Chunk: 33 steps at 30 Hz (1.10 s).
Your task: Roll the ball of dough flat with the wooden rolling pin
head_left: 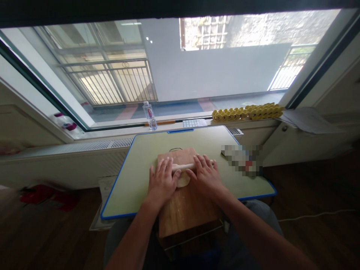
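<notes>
A pale wooden rolling pin (184, 167) lies crosswise over a wooden cutting board (185, 210). My left hand (163, 180) is laid over its left end, fingers pointing away from me and the thumb on the near side. Over the right end rests my right hand (206, 174) in the same way, its thumb angled inward. Both palms hide the ends of the pin. A flat, pale round of dough (183, 181) shows just below the pin, between my thumbs; its far part is covered.
The board lies on a pale green folding table (132, 176) with a blue edge and overhangs towards me. A blurred-out item (242, 159) is at the table's right. On the windowsill stand a plastic bottle (150, 116) and a yellow braided thing (247, 111). A radiator (70, 155) runs behind.
</notes>
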Motion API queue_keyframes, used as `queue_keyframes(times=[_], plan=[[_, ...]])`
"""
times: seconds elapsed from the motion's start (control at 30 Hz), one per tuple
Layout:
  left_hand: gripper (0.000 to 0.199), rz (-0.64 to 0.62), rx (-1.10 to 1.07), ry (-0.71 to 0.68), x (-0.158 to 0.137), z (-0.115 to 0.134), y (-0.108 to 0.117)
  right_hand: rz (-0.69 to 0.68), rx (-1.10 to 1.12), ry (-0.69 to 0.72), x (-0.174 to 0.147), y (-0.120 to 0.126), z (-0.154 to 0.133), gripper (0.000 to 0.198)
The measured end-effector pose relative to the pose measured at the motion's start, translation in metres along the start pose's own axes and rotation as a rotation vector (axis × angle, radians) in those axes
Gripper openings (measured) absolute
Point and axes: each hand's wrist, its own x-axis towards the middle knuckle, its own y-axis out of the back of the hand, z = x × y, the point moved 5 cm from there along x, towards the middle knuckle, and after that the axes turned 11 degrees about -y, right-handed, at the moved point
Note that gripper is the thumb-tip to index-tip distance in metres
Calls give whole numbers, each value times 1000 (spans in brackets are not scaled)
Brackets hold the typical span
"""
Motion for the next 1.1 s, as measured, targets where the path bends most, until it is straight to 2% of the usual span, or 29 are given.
queue_keyframes(times=[0.1,0.17,0.23,0.4,0.5,0.57,0.73,0.83,0.93,1.1], plan=[[57,-27,-6,13,23,-7,3,-24,21,-18,17,0,-5,70],[58,-24,-9,13,22,-6,4,-12,23,-20,14,1,-4,70],[60,-3,-10,3,7,0,4,13,16,-7,0,1,-1,69],[65,95,23,-77,-51,22,3,66,-28,56,-45,2,13,67],[65,123,39,-93,-64,25,2,60,-43,66,-50,1,15,66],[64,109,37,-75,-54,20,1,37,-34,54,-39,0,11,66],[61,24,2,-2,-1,-4,0,-29,6,0,5,0,-2,72],[61,18,7,10,13,-9,1,-57,13,-22,15,0,-5,72],[62,34,15,-5,-3,-2,2,-22,7,3,0,1,-1,71],[67,84,56,-66,-60,22,3,74,-28,97,-49,2,17,68]])
